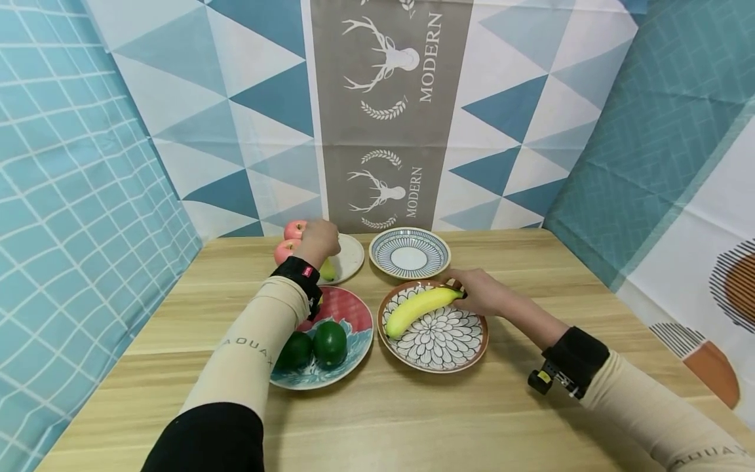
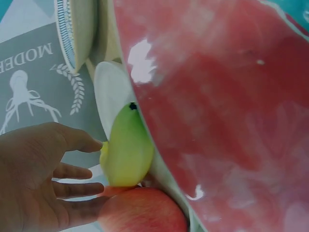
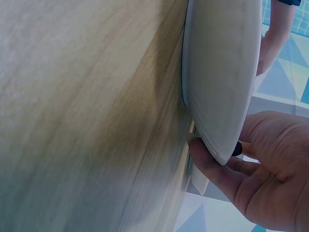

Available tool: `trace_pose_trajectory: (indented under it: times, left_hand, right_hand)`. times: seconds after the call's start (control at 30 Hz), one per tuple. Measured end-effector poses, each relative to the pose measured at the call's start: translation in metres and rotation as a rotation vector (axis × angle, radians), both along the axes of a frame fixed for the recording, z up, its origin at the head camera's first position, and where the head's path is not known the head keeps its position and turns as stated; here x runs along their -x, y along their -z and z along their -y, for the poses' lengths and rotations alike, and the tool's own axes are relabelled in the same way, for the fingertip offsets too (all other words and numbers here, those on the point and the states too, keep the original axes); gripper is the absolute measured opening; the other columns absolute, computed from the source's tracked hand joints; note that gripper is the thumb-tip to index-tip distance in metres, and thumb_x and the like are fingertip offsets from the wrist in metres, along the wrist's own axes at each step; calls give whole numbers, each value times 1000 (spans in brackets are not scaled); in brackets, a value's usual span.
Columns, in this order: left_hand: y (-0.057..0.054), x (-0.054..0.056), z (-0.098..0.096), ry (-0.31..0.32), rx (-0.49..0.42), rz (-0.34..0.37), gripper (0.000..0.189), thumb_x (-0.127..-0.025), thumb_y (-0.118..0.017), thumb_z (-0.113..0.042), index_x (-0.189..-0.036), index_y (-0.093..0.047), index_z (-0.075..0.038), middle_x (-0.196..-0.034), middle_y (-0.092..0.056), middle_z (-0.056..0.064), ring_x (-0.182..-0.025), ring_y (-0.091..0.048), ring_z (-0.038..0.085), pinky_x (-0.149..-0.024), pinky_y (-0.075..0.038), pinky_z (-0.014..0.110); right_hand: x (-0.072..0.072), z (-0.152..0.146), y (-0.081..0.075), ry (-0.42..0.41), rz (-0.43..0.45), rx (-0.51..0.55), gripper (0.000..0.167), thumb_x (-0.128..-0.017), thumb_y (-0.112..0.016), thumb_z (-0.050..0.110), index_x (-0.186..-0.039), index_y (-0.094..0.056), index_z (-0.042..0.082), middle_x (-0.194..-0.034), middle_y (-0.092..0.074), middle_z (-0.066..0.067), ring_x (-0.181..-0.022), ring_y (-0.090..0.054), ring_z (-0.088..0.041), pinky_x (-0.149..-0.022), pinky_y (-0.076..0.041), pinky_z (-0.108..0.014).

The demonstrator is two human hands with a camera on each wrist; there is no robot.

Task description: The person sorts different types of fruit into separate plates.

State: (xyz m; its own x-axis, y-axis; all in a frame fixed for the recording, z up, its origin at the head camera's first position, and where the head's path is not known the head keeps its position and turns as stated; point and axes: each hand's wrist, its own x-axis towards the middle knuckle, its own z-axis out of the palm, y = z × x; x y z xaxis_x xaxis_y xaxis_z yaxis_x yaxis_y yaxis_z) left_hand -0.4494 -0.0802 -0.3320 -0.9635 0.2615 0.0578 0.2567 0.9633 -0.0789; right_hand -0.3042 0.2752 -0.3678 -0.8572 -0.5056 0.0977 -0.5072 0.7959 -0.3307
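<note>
My right hand (image 1: 476, 292) holds the far right rim of a brown-edged plate (image 1: 480, 341) with a petal pattern. In the right wrist view a finger (image 3: 212, 166) lies against the plate's underside, the thumb on the other side. A yellow banana (image 1: 420, 310) lies in that plate, its dark stem beside the hand. My left hand (image 1: 319, 241) is over a white plate (image 1: 356, 257), at its fruit. In the left wrist view its fingers are extended, the thumb tip right beside a yellow-green fruit (image 2: 128, 152) and the lower fingertips close to a red apple (image 2: 145, 212).
A red and blue plate (image 1: 361, 321) with two dark green avocados (image 1: 330, 344) stands in front of the white plate, under my left forearm. Behind the brown-edged plate is a blue-lined plate (image 1: 436, 259). Another apple (image 1: 295, 229) sits at the back left, near the patterned cloth wall (image 1: 259, 131).
</note>
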Motion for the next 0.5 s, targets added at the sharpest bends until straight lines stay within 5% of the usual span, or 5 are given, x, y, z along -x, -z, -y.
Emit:
trace_pose_trajectory:
  times: [0.5]
  left_hand:
    - [10,-5,-6,14,33,59,36,-95,-58,-9,-124,-66,10,-129,-53,33,-118,-60,41,-97,-54,50]
  right_hand:
    - [0,2,-1,22,3,-7,50,-88,-82,3,-135,-65,7,-118,-72,-16,-101,-70,-30,-83,-59,-43]
